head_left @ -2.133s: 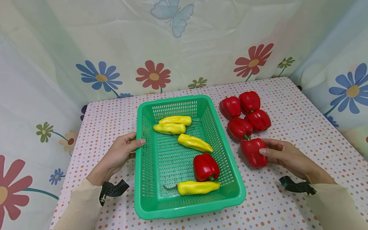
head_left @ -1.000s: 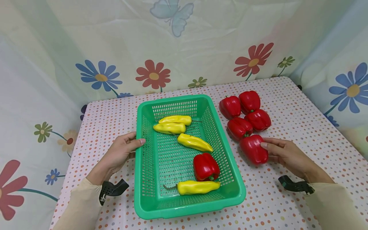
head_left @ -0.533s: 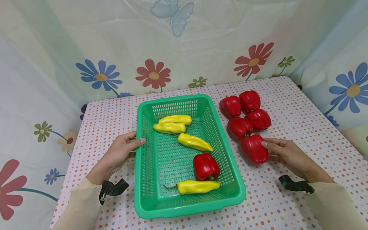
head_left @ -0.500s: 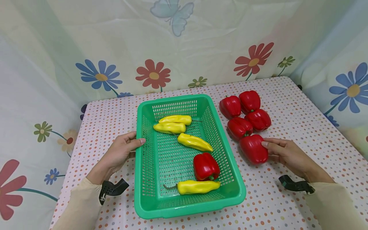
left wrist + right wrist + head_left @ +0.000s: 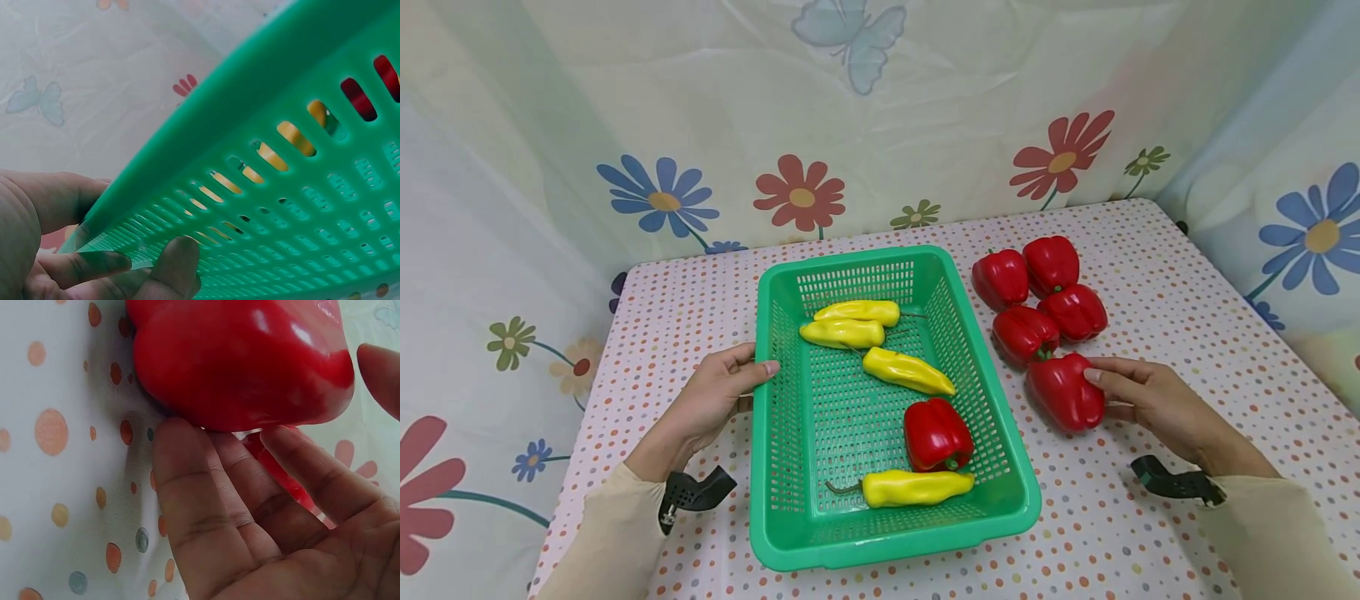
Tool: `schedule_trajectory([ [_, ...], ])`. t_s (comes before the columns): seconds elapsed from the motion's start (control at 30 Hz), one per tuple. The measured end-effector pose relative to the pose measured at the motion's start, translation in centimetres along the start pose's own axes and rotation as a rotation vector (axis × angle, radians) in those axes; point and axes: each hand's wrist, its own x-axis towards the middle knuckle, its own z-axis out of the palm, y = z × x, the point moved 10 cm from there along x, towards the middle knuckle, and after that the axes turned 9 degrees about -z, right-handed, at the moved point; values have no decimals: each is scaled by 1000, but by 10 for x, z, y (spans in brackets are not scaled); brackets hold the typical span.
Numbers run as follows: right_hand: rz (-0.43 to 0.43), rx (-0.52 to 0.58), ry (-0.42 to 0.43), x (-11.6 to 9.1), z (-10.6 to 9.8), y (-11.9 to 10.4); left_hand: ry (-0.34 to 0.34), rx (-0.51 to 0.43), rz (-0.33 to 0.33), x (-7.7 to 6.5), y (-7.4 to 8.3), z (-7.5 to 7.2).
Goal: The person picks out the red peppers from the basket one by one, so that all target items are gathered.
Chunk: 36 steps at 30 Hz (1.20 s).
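My left hand (image 5: 718, 396) grips the left rim of a green perforated plastic basket (image 5: 895, 557), thumb over the edge. In the left wrist view the fingers lie against the basket's slotted outer wall (image 5: 300, 187). My right hand (image 5: 1157, 408) is at the right side of the nearest red bell pepper (image 5: 1066, 393), which lies on the table beside the basket. In the right wrist view the nearly straight fingers (image 5: 194, 487) reach the pepper's surface (image 5: 244, 362), while the thumb (image 5: 381, 375) stands off it. Inside the basket are another red bell pepper (image 5: 937, 435) and several yellow peppers (image 5: 910, 372).
Several more red bell peppers (image 5: 1026, 335) cluster behind the one at my right hand, to the right of the basket. A dotted cloth covers the table (image 5: 1150, 292). Flower-printed curtains (image 5: 962, 125) hang behind and at both sides.
Within the last half second, the bell pepper at my right hand has rolled slightly down and right, and its stem end shows again. My right hand shifted slightly right. The basket and left hand stayed put.
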Motion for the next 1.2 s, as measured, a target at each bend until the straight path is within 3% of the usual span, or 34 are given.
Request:
schedule_trajectory([
  [0.87, -14, -27, -29, -5, -5, -9, 0, -3, 9, 0, 0, 0],
  [1.03, -62, -86, -25, -8, -10, -25, 0, 7, 10, 0, 0, 0],
  [1.2, -139, -163, 29, -9, -17, -56, 5, 20, 10, 1, 1, -1],
])
